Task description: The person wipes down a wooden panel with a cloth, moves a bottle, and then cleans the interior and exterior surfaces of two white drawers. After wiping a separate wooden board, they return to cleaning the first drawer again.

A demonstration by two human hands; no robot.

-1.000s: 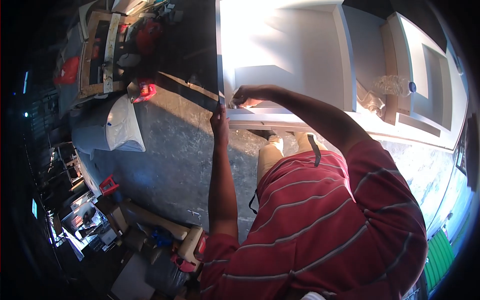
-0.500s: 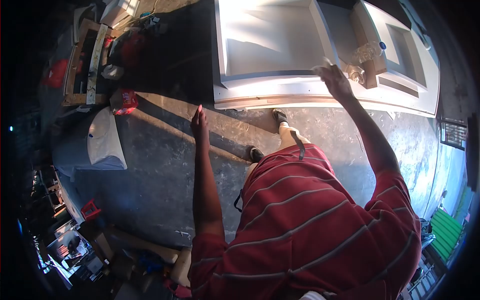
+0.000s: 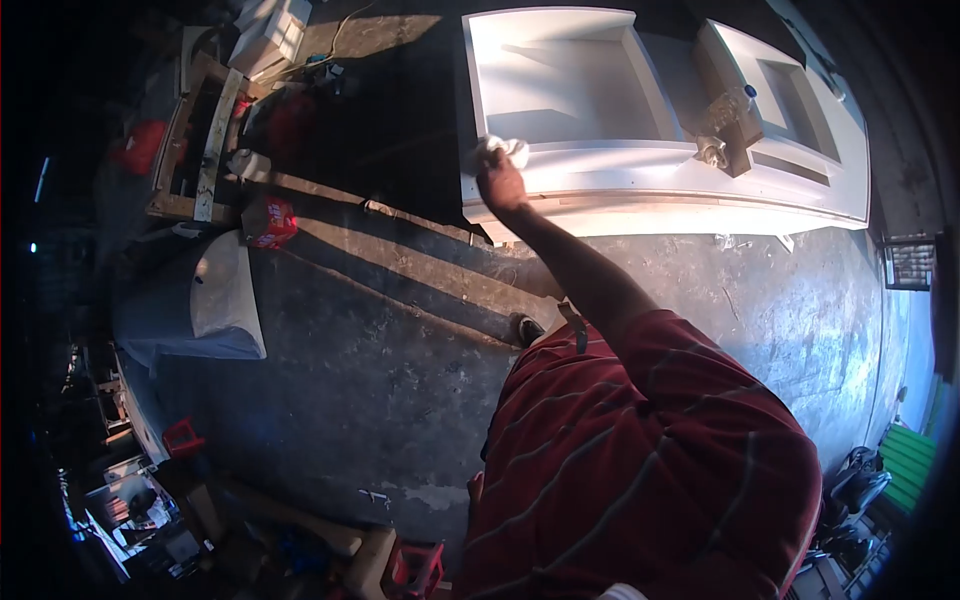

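Observation:
My right hand (image 3: 503, 184) is closed around a crumpled white cloth (image 3: 514, 152). It is at the near left corner of a white cabinet (image 3: 600, 186), with the cloth against the rim. The cabinet lies with its open compartments facing up. Of my left arm only a small patch of skin shows at my left side, beside the red striped shirt; its fingers cannot be made out. On the cabinet's right part stand a clear plastic bottle (image 3: 728, 108) with a blue cap and a crumpled light brown bundle (image 3: 712, 152).
A red box (image 3: 270, 222) stands on the concrete floor to the left, near a wooden frame (image 3: 212, 150). Closer in is a pale sheet-covered piece (image 3: 228, 300). Red stools (image 3: 416, 568) stand behind me, and a green panel (image 3: 908, 470) at right.
My right hand has swept left along the cabinet's near rim with the cloth, from the middle to the left corner. My left arm has dropped from in front of me to my side.

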